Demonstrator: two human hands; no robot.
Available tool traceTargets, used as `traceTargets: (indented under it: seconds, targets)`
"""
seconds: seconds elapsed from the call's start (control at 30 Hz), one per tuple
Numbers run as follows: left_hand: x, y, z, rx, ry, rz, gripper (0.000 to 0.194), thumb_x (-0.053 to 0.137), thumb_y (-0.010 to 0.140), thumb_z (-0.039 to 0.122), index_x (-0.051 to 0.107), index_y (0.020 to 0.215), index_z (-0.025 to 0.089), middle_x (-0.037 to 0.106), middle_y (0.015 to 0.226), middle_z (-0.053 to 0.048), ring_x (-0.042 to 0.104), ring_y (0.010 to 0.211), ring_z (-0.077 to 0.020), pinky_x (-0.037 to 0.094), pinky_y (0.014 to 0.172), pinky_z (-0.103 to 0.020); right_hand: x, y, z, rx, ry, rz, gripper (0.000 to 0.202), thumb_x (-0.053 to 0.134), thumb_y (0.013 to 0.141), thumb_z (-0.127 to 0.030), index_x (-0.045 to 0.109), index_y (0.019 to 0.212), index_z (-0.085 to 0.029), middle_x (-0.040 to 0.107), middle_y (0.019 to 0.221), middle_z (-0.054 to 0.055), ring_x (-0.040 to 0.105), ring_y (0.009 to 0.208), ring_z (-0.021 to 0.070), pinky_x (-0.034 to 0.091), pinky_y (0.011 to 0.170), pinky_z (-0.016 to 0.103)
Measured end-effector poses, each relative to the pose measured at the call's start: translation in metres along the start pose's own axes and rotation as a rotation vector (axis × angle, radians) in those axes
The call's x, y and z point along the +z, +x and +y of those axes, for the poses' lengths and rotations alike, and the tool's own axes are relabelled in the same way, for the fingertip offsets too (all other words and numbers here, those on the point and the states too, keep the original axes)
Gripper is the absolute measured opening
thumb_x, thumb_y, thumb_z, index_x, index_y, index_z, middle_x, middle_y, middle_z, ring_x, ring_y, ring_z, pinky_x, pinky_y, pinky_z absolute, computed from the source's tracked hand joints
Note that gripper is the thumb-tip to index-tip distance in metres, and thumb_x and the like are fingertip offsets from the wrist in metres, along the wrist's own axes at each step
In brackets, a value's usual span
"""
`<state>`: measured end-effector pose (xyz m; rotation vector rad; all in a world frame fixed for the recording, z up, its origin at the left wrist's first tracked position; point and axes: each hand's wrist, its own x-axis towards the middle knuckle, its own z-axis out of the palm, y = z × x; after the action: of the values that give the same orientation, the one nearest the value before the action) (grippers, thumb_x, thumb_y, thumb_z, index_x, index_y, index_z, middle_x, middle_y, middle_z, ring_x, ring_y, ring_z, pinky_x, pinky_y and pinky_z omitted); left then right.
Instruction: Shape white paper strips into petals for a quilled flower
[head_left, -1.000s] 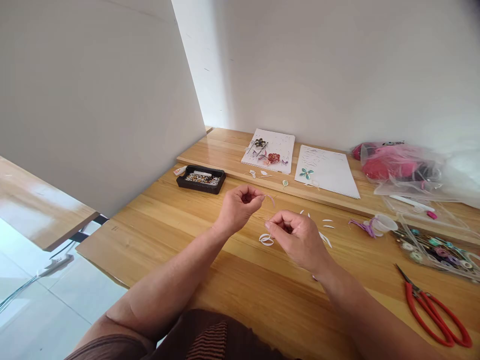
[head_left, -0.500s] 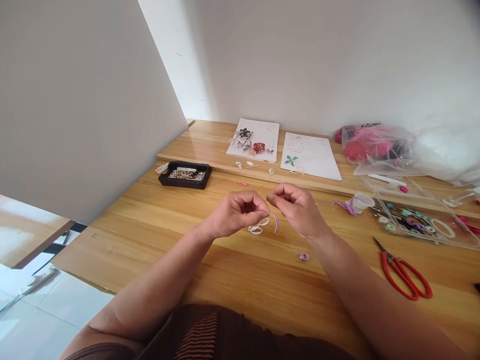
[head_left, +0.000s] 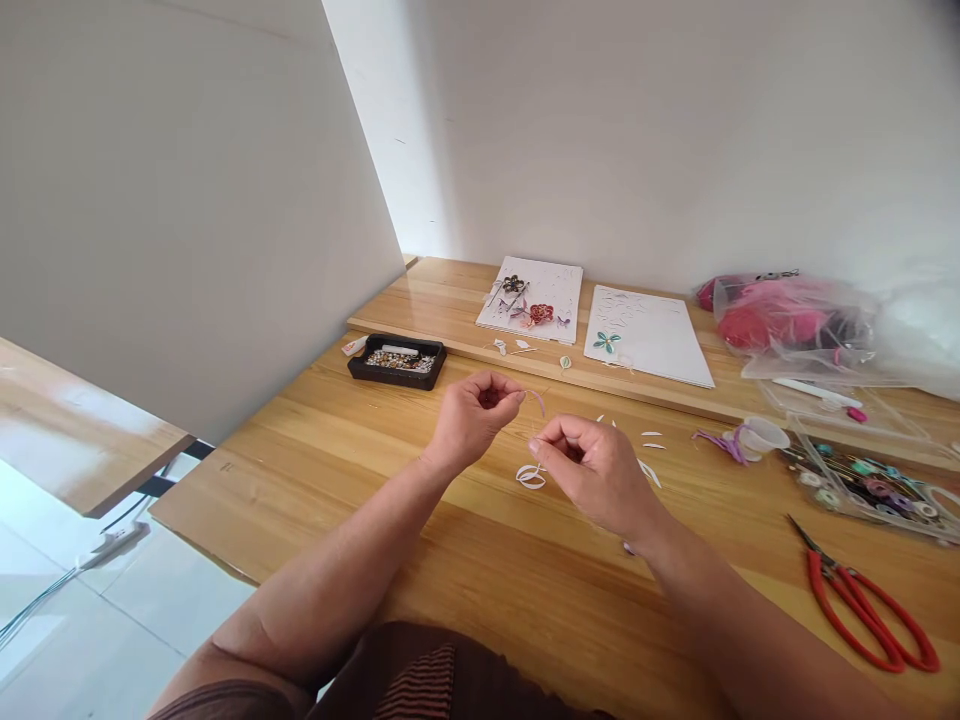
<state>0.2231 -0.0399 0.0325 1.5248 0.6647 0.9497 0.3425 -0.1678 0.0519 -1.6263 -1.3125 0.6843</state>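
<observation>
A: What lies nearest, taking the white paper loops (head_left: pixel 531 476) on the wooden table (head_left: pixel 360 450) as the mark?

B: Nearest the viewer and right of the loops is the right hand (head_left: pixel 600 478), fingertips pinched together; what it pinches is too small to tell. Just behind and left of the loops is the left hand (head_left: pixel 472 415), thumb and forefinger clamped on a thin pale purple paper strip (head_left: pixel 537 400), which curls out from the fingertips above the table. The two hands sit close but apart.

A: And the containers?

B: Far right of the loops, near the front, lie red-handled scissors (head_left: pixel 862 610). Beyond them sits a clear flat tray (head_left: pixel 862 480) holding small coloured paper coils and thin sticks. Right of the loops stands a small white cup (head_left: pixel 763 437) with purple strips (head_left: pixel 718 445) beside it; its inside is not clear. Behind and left of the loops is a black tray (head_left: pixel 397 360) full of small mixed beads, with a white tube on top.

A: Farthest back?

B: Two white sheets (head_left: pixel 646 338) behind the loops carry small paper flowers, and far right a clear plastic bag (head_left: pixel 795 330) holds something pink.
</observation>
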Motion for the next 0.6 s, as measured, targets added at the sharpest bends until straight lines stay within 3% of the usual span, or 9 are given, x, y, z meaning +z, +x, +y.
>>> traceTargets:
  seconds: [0.1, 0.2, 0.37, 0.43, 0.6]
  targets:
    - [-0.001, -0.002, 0.001, 0.107, 0.159, -0.071, 0.010, 0.071, 0.076, 0.024, 0.067, 0.074, 0.015, 0.065, 0.072, -0.002, 0.053, 0.063, -0.0100, 0.042, 0.058, -0.023, -0.006, -0.007, -0.011, -0.111, -0.114, 0.071, 0.018, 0.062, 0.086, -0.025, 0.060, 0.069, -0.019, 0.049, 0.054, -0.005, 0.039, 0.048, 0.0082, 0.030, 0.048, 0.024]
    - [-0.001, -0.008, 0.004, 0.191, 0.248, -0.247, 0.007, 0.068, 0.077, 0.019, 0.067, 0.071, 0.015, 0.062, 0.069, 0.000, 0.049, 0.061, -0.0089, 0.039, 0.056, -0.022, -0.017, -0.005, -0.013, -0.193, -0.129, 0.136, 0.015, 0.063, 0.087, -0.025, 0.062, 0.073, -0.019, 0.050, 0.056, -0.005, 0.039, 0.050, 0.0083, 0.030, 0.048, 0.024]
    - [0.001, -0.016, 0.010, 0.086, 0.069, -0.548, 0.011, 0.070, 0.081, 0.023, 0.067, 0.076, 0.014, 0.061, 0.068, -0.001, 0.050, 0.060, -0.0088, 0.040, 0.056, -0.022, -0.026, 0.013, 0.005, -0.162, 0.072, 0.148, 0.020, 0.065, 0.088, -0.030, 0.061, 0.072, -0.018, 0.054, 0.061, -0.003, 0.041, 0.054, 0.0092, 0.032, 0.051, 0.025]
    - [0.001, -0.015, 0.012, 0.025, -0.058, -0.547, 0.014, 0.072, 0.081, 0.026, 0.066, 0.076, 0.014, 0.061, 0.067, -0.001, 0.049, 0.057, -0.0082, 0.040, 0.055, -0.022, -0.023, 0.019, 0.016, -0.097, 0.187, 0.127, 0.021, 0.068, 0.085, -0.033, 0.062, 0.071, -0.018, 0.055, 0.062, -0.003, 0.043, 0.056, 0.0094, 0.033, 0.052, 0.025]
    - [0.000, -0.009, 0.012, -0.008, -0.209, -0.324, 0.022, 0.079, 0.077, 0.032, 0.066, 0.075, 0.014, 0.059, 0.063, 0.002, 0.045, 0.054, -0.0064, 0.038, 0.054, -0.021, -0.008, 0.023, 0.033, 0.077, 0.477, 0.012, 0.026, 0.075, 0.080, -0.040, 0.063, 0.073, -0.019, 0.048, 0.058, -0.006, 0.036, 0.051, 0.0075, 0.027, 0.048, 0.024]
